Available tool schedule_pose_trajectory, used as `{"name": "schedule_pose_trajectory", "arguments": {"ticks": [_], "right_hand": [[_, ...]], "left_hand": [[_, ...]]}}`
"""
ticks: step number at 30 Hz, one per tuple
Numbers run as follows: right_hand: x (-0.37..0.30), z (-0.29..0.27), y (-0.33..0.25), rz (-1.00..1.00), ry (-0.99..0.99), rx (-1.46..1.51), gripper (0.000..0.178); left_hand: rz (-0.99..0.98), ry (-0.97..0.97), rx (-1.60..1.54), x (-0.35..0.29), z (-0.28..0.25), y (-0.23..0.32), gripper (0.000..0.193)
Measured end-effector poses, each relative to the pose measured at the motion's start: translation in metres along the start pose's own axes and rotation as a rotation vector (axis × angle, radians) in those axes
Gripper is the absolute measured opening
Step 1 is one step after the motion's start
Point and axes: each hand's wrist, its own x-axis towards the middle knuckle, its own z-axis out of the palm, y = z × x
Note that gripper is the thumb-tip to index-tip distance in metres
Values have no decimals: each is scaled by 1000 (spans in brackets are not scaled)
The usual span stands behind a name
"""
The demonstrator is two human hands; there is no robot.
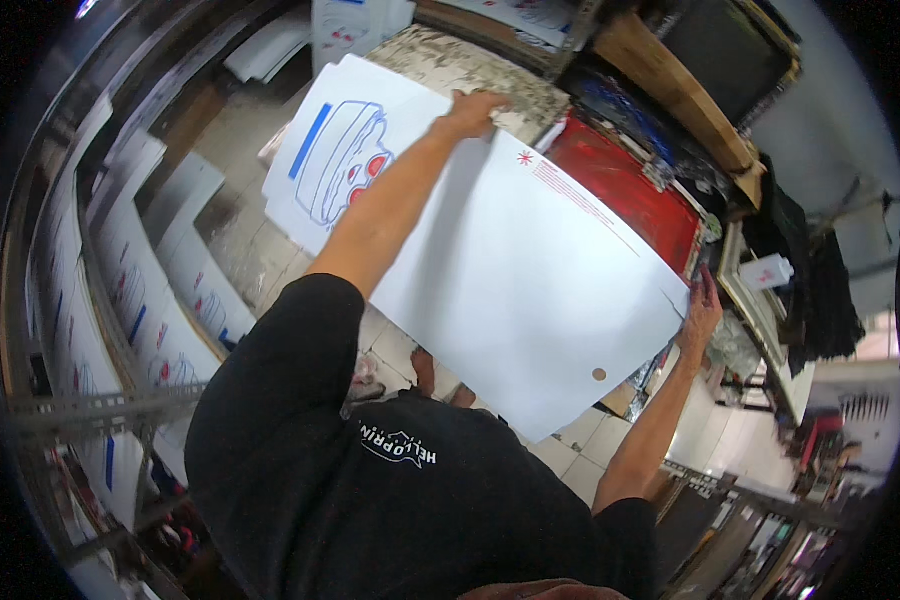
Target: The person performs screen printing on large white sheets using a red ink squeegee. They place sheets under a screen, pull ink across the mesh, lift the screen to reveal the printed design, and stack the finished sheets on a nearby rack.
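A large white printed sheet (530,290) spans the space in front of me, tilted over the work table and the floor. Blue and red line drawing covers its left end, small red print runs along its far edge, and a small round brown spot or hole lies near its right corner. My left hand (473,112) grips the far edge, its fingertips reaching past it. At the right end my right hand (703,312) is closed on the edge, where the sheet creases slightly. Part of each hand's grip is hidden.
Beyond the sheet lie a stained table top (450,65) and a red framed panel (625,180). A wooden plank (675,90) leans at the back right. On the left, racks hold several printed white sheets (135,290). A white container (767,272) sits at the right.
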Motion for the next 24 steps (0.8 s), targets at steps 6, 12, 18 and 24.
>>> {"name": "schedule_pose_trajectory", "arguments": {"ticks": [6, 12, 18, 24], "right_hand": [[2, 16, 24, 7, -6, 50, 45], [26, 15, 30, 19, -73, 98, 45], [40, 15, 12, -3, -149, 57, 42], [22, 21, -56, -151, -98, -55, 40]], "left_hand": [[-189, 1066, -196, -175, 19, 35, 52], [-1645, 1008, -1507, -408, 137, 30, 100], [-1556, 695, -2327, -439, 226, 74, 117], [-1143, 1177, -2303, -444, 234, 67, 89]]}}
